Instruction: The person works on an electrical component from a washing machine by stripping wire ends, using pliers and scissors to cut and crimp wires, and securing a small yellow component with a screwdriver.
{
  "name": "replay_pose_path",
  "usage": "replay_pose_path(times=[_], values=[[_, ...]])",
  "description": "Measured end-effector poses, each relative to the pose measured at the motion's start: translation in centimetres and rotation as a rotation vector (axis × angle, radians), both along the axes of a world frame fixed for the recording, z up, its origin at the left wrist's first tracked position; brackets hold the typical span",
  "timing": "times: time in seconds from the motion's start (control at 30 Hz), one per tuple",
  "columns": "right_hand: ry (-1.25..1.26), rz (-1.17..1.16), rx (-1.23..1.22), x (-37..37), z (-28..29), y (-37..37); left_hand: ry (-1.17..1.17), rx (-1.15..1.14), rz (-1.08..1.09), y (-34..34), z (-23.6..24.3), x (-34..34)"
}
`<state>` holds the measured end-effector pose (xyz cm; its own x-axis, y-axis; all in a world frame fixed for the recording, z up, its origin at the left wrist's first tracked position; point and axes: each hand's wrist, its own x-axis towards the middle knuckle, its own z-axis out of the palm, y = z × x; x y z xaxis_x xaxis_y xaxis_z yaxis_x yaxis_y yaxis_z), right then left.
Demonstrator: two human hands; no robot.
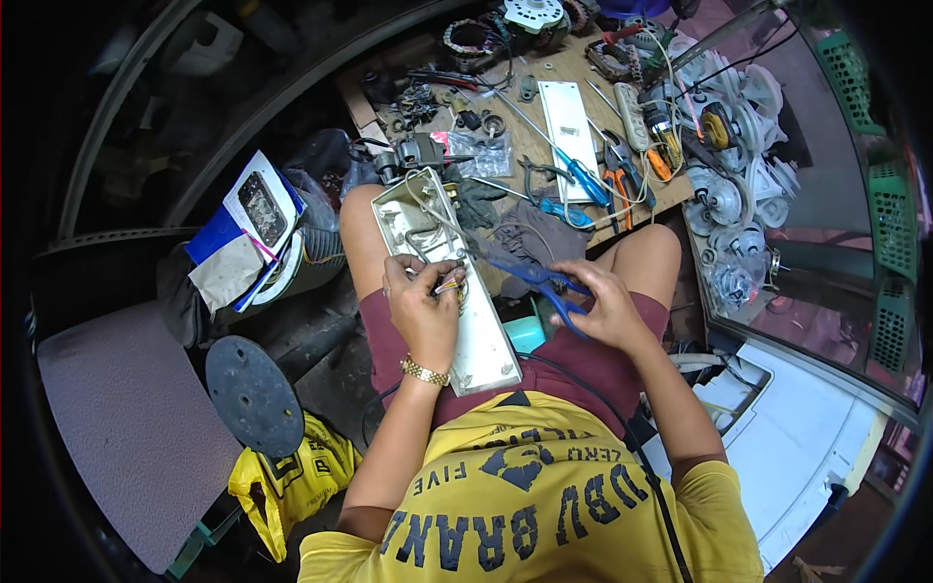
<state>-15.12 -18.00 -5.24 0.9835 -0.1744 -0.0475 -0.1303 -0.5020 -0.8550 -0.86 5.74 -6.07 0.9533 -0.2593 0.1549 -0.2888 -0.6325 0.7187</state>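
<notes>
Long white housing (489, 335) on my lap, approx 11 o'clock. My L hand (424, 296) pinches coloured wires (448, 286) inside it; my R hand (601, 303), 1 o'clock, is closed round blue-handled pliers (533, 273), tips nr the housing's edge. Farther, 12 o'clock: desk (575, 66) w/ blue screwdriver (583, 179), then white panel (562, 107).

Dark lettering (526, 532) on shirt (544, 491); bag (328, 449)
</notes>
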Motion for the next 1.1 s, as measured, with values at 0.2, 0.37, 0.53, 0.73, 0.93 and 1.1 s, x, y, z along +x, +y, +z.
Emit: replay_pose_path(times=[0.2, 0.37, 0.53, 0.73, 0.93, 1.1], values=[[-0.034, 0.116, -0.315, -0.3, 1.9, -0.2, 0.077, -0.077, -0.005, -0.4, 0.2, -0.3], [0.02, 0.125, -0.407, 0.3, 3.8, 0.1, 0.122, -0.094, 0.006, -0.1, 0.0, -0.4], [0.055, 0.141, -0.464, 0.3, 4.4, 0.0, -0.062, 0.22, 0.062, -0.5, 0.4, -0.8], [0.056, 0.097, -0.411, 0.3, 3.0, 0.3, 0.035, 0.079, 0.004, -0.1, -0.6, 0.6], [0.121, 0.099, -0.452, 0.7, 2.8, 0.6, 0.122, -0.039, -0.039, 0.5, -1.9, 1.7], [0.105, 0.083, -0.48, 0.4, 2.8, 0.4, 0.111, 0.068, -0.063, 0.0, -0.8, 1.3]])
